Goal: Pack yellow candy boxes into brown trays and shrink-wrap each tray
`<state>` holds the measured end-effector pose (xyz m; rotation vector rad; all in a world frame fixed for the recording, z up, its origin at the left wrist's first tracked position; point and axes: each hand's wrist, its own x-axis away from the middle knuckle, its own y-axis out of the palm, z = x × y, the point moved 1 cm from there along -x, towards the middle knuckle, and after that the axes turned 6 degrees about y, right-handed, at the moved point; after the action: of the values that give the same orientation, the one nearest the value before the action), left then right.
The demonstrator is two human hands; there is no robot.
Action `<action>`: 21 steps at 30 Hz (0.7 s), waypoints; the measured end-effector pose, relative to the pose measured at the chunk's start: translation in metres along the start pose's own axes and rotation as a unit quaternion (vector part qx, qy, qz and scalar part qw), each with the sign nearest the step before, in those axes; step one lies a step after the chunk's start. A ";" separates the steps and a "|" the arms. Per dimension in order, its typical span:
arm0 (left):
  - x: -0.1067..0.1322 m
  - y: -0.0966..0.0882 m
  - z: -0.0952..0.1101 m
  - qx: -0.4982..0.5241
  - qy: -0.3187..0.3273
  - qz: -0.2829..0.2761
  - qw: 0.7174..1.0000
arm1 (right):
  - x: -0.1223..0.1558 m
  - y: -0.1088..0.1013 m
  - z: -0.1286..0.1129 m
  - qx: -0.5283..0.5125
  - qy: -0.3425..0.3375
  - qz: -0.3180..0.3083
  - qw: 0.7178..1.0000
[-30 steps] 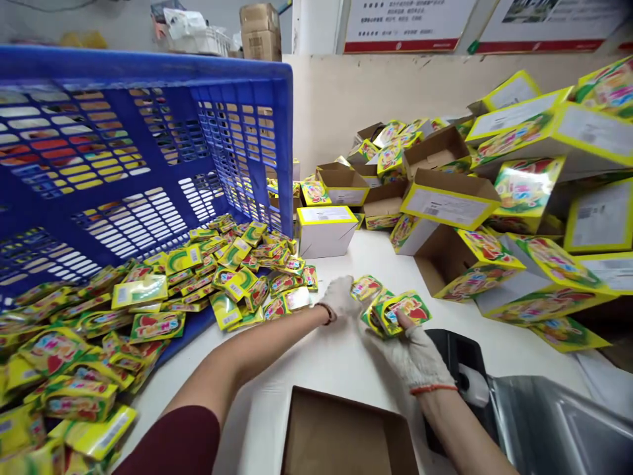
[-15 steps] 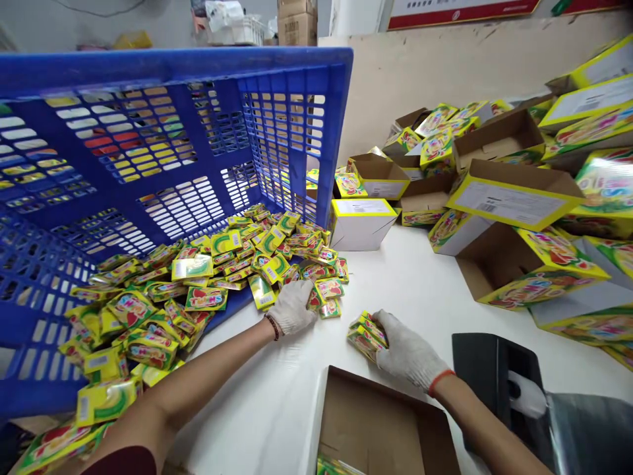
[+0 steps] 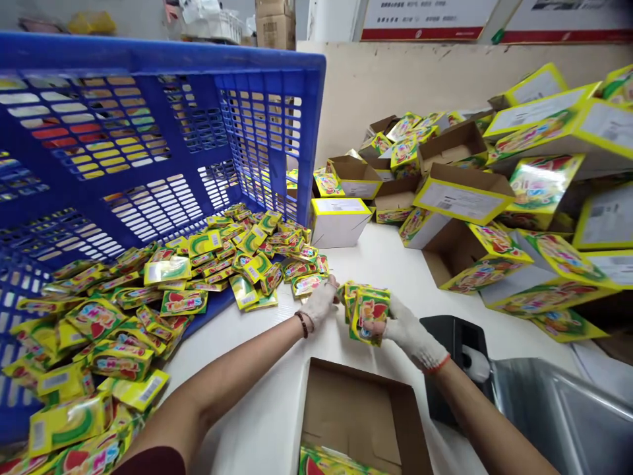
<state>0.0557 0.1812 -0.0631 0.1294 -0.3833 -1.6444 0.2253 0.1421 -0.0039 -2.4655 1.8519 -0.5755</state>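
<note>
Both my hands wear white knit gloves. My right hand [image 3: 408,330] grips a stack of small yellow-green candy packets [image 3: 366,311], held upright above the white table [image 3: 395,264]. My left hand [image 3: 320,305] presses against the left side of the same stack, fingers closed on it. Just left of my hands, a heap of the same packets [image 3: 198,270] spills out of a tipped blue plastic crate [image 3: 148,145]. An open brown carton [image 3: 359,415] sits below my hands, with a few packets visible at its near edge.
Many open yellow printed cartons [image 3: 469,191] are piled at the back right. A closed white-and-yellow box [image 3: 339,221] stands by the crate's corner. A black device [image 3: 452,359] and a grey metal surface [image 3: 564,415] lie at the lower right.
My right hand lifted the stack off the table. My left hand left the heap and came right to meet the stack.
</note>
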 end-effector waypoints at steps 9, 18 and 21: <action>0.006 0.001 -0.029 -0.300 0.172 -0.140 0.928 | -0.015 0.009 0.040 0.445 -0.136 0.062 0.883; 0.000 0.001 -0.064 -0.264 0.136 -0.083 0.951 | -0.020 0.008 0.099 0.307 -0.170 0.071 0.934; 0.001 0.006 -0.065 -0.259 0.118 -0.076 0.956 | -0.024 0.009 0.100 0.316 -0.186 0.095 0.926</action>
<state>0.0813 0.1682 -0.1221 -0.0415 0.2517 -1.8057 0.2402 0.1402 -0.1056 -1.8023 1.4381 -0.5375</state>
